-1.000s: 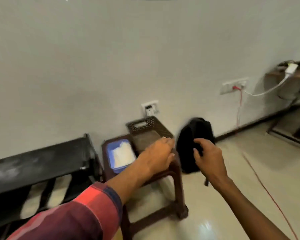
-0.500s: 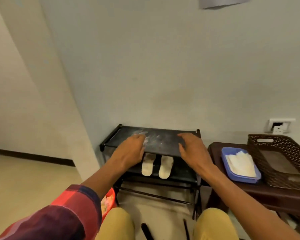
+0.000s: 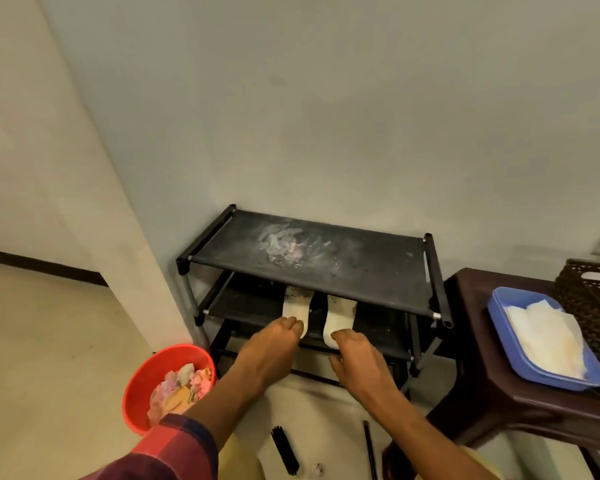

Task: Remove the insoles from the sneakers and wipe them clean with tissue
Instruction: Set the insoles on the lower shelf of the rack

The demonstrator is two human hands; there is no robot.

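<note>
Two dirty white insoles lie side by side on the middle shelf of a black shoe rack [image 3: 361, 268]. My left hand [image 3: 267, 355] has its fingertips closed over the near end of the left insole [image 3: 296, 306]. My right hand [image 3: 357, 358] pinches the near end of the right insole [image 3: 340, 313], fingers on top and thumb below. White tissue [image 3: 548, 337] is stacked in a blue tray [image 3: 499, 299] on the right. No sneakers are in view.
The blue tray sits on a dark brown plastic stool [image 3: 471, 306] beside a brown woven basket [image 3: 589, 289]. A red bin [image 3: 142, 386] holding crumpled scraps stands on the floor left of the rack. The rack's top shelf is dusty. A black brush-like object [image 3: 284, 448] lies by my knees.
My view swung left from the stool to the shoe rack and tilted down. Both hands dropped from the rack's top shelf to the insoles on the middle shelf.
</note>
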